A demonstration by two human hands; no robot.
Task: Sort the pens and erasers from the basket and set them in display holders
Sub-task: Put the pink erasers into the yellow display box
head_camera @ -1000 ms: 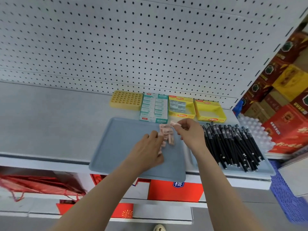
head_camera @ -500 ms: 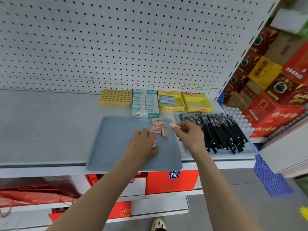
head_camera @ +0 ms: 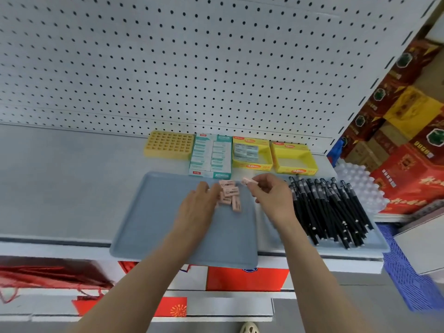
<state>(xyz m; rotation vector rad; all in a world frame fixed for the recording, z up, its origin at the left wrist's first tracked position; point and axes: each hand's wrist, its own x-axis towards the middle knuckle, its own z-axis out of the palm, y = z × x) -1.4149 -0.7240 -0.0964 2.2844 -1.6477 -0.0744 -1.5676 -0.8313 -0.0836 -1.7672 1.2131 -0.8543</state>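
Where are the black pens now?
The black pens lie heaped on the right tray in the head view, just right of the right hand and in front of the rightmost yellow box.

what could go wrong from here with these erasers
The right hand pinches the pink eraser only by its end, so it may slip before reaching the empty yellow box. The left hand touches the loose eraser pile and might scatter it. The blue tray overhangs the front of the shelf; pressing its near side could tip it.

place: shop | evidence: white pegboard wall [head_camera: 168, 56] above metal shelf [head_camera: 60, 176]; yellow display boxes [head_camera: 294, 159] centre; stacked red cartons [head_camera: 408, 140] right
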